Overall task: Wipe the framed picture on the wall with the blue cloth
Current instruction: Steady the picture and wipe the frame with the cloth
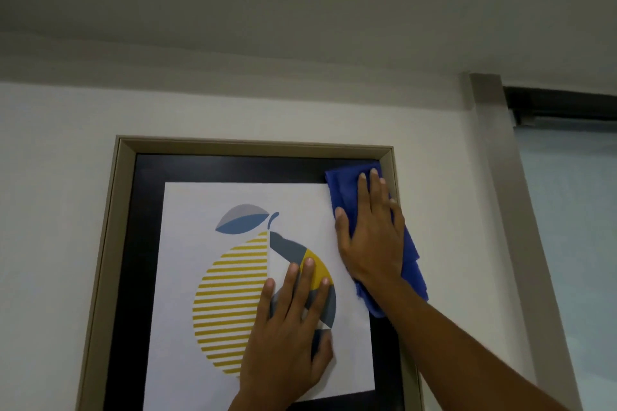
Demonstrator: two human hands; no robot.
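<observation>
- Left hand (pixel 288 327) nearest, laid flat on the middle of the print, fingers (pixel 305 280) spread open over the yellow and grey fruit design, gripping nothing; judged to be bracing the picture.
- Right hand (pixel 372 230) higher up, reaching to the top right corner of the glass, palm and extended fingers (pixel 364 190) pressing the blue cloth (pixel 340 187) flat against it; not curled around the cloth, only pinning it.
- Blue cloth bunched under that hand, its upper end over the black mat just inside the frame's top right corner, its lower end hanging past the wrist along the right edge.
- Framed picture (pixel 233 163) hung on the wall (pixel 56 177): beige frame, black mat, white print with a striped lemon-like fruit and a blue-grey leaf.
- Progress, as a judgement: wiping under way at the top right corner; no visible sign of which areas are already clean; left side, centre and bottom possibly left to do, bottom edge out of view.
- Beyond: pale wall, grey ceiling (pixel 300 10) above, a beige door or window surround (pixel 500 177) to the right with frosted glass (pixel 567 227) and a dark rail.
</observation>
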